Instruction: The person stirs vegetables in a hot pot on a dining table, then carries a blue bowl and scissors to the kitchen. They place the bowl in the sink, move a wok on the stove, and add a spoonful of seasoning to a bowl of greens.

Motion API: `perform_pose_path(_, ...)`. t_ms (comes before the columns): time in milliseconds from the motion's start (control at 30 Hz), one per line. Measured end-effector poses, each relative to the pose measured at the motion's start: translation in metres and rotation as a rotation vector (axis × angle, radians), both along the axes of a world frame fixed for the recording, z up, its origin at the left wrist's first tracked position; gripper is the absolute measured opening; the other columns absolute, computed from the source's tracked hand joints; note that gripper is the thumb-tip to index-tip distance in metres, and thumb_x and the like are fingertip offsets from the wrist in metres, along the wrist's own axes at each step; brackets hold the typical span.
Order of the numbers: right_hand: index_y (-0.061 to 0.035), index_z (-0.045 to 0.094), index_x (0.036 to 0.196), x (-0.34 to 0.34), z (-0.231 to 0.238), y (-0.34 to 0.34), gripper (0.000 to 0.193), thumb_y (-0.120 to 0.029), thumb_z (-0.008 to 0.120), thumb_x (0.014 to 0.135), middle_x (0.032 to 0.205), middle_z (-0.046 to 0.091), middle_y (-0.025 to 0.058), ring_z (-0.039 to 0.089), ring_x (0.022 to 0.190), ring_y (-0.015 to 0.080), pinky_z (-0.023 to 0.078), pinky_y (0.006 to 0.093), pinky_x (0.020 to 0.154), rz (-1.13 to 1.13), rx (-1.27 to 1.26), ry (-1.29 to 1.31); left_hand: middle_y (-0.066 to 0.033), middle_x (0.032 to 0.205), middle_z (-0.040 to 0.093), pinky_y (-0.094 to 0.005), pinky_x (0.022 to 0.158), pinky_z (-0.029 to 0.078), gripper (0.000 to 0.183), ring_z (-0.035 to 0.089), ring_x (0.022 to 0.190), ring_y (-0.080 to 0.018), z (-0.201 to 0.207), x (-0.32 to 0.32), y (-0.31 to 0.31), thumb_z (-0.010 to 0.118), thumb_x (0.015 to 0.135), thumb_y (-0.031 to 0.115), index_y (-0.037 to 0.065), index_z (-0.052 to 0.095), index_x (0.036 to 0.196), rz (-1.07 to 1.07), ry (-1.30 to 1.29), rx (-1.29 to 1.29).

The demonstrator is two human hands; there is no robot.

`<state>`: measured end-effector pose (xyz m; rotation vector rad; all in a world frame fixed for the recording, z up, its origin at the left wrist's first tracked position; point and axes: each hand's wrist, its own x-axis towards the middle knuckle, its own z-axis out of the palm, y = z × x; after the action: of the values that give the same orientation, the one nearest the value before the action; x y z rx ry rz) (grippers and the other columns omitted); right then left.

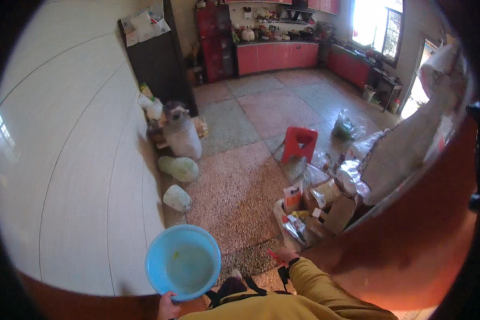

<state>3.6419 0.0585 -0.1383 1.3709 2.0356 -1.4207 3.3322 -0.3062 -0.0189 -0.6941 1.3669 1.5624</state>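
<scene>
In the head view, a round blue basin point(183, 262) is gripped at its near rim by the left hand point(168, 308), mouth upward, above the speckled floor point(240, 186), while a small red object point(274, 257) is pinched by the right hand point(288, 256).

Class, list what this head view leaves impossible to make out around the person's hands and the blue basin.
- Left hand: cut off by the lower edge; only fingers on the blue basin rim show.
- Right hand: mostly hidden behind its yellow sleeve; the small red thing by it is too small to identify.
- Basin contents: blurred, unclear.
</scene>
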Motion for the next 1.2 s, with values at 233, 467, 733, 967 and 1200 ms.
perform_pose_path(233, -0.0062, 0.050, 0.110, 0.005, -0.059, 0.112, 0.043, -0.037, 0.052, 0.080, 0.088, 0.059, 0.0145, 0.056, 0.075, 0.0265, 0.045, 0.0354, 0.065, -0.448, 0.012, -0.092, -0.0152, 0.099, 0.048, -0.0479, 0.081, 0.046, 0.034, 0.051, 0.092, -0.0343, -0.019, -0.087, 0.163, 0.047, 0.069, 0.003, 0.003, 0.044, 0.103, -0.226, 0.040, -0.013)
perform_pose_path(467, -0.0122, 0.059, 0.104, 0.069, -0.127, 0.184, 0.042, -0.042, 0.048, 0.076, 0.093, 0.060, 0.0199, 0.057, 0.088, 0.0355, 0.046, 0.0409, 0.074, -0.030, 0.099, -0.427, -0.0146, 0.106, 0.045, -0.0470, 0.074, 0.050, 0.043, 0.050, 0.095, -0.0330, -0.037, -0.181, 0.357, 0.049, 0.070, 0.005, 0.004, 0.038, 0.111, -0.313, -0.149, 0.135)
perform_pose_path(733, -0.0076, 0.060, 0.094, -0.016, -0.143, 0.353, 0.043, -0.045, 0.047, 0.079, 0.081, 0.060, 0.0190, 0.058, 0.076, 0.0335, 0.045, 0.0408, 0.065, -0.342, -0.156, -0.497, -0.0148, 0.105, 0.046, -0.0442, 0.078, 0.048, 0.049, 0.052, 0.093, -0.0320, -0.020, -0.263, 0.583, 0.049, 0.070, 0.006, 0.004, 0.036, 0.117, -0.469, -0.007, 0.140)
perform_pose_path(967, -0.0035, 0.062, 0.085, -0.156, -0.072, 0.596, 0.048, -0.048, 0.046, 0.081, 0.071, 0.060, 0.0181, 0.059, 0.065, 0.0317, 0.044, 0.0407, 0.057, -0.131, 0.130, -0.277, -0.0160, 0.106, 0.045, -0.0470, 0.073, 0.050, 0.043, 0.051, 0.092, -0.0334, 0.009, -0.317, 0.747, 0.048, 0.069, 0.001, 0.001, 0.038, 0.110, -0.572, 0.183, 0.077)
perform_pose_path(1200, -0.0011, 0.064, 0.071, -0.240, -0.033, 0.805, 0.069, -0.064, 0.038, 0.077, 0.068, 0.058, 0.0229, 0.058, 0.070, 0.0372, 0.044, 0.0443, 0.061, -0.271, 0.374, -0.137, -0.0156, 0.107, 0.045, -0.0459, 0.080, 0.047, 0.044, 0.049, 0.096, -0.0332, -0.012, -0.382, 0.967, 0.047, 0.068, 0.000, 0.001, 0.038, 0.111, -0.445, -0.065, 0.010)
